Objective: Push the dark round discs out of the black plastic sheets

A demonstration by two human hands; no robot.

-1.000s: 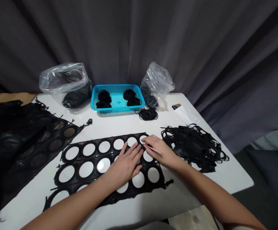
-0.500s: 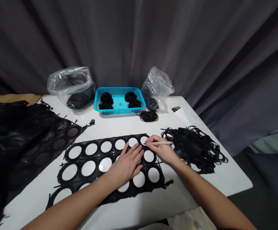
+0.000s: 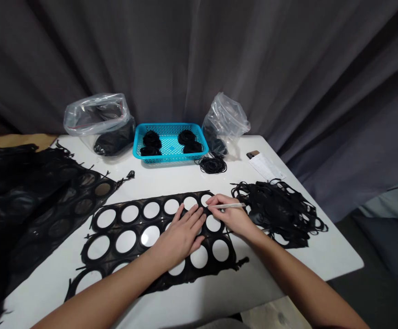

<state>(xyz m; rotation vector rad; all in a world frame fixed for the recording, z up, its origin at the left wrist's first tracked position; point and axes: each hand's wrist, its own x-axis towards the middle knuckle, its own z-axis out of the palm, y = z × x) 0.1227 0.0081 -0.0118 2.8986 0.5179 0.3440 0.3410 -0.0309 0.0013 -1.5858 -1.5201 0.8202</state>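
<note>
My left hand (image 3: 181, 235) lies flat with its fingers spread on a black rubbery sheet (image 3: 111, 233) punched with rows of round holes, and it holds nothing. My right hand (image 3: 228, 214) pinches a slim white pen-like tool (image 3: 228, 206) at the sheet's far right corner. The tool's tip sits at the sheet's edge near a hole, though I cannot tell if it touches. The white table shows through the holes, and my hands hide part of the sheet.
On the white table (image 3: 185, 180) are black cut-out scraps (image 3: 277, 212), stacked punched sheets (image 3: 30, 205), a blue plastic basket (image 3: 169, 130) holding black coils, a loose black coil (image 3: 212, 165), plastic bags (image 3: 98, 121) (image 3: 224, 121), a phone (image 3: 253, 154) and paper (image 3: 267, 167).
The white tool has swung from pointing down-right to lying nearly level, and my right hand has shifted slightly. My left hand stays on the sheet. The view has moved slightly.
</note>
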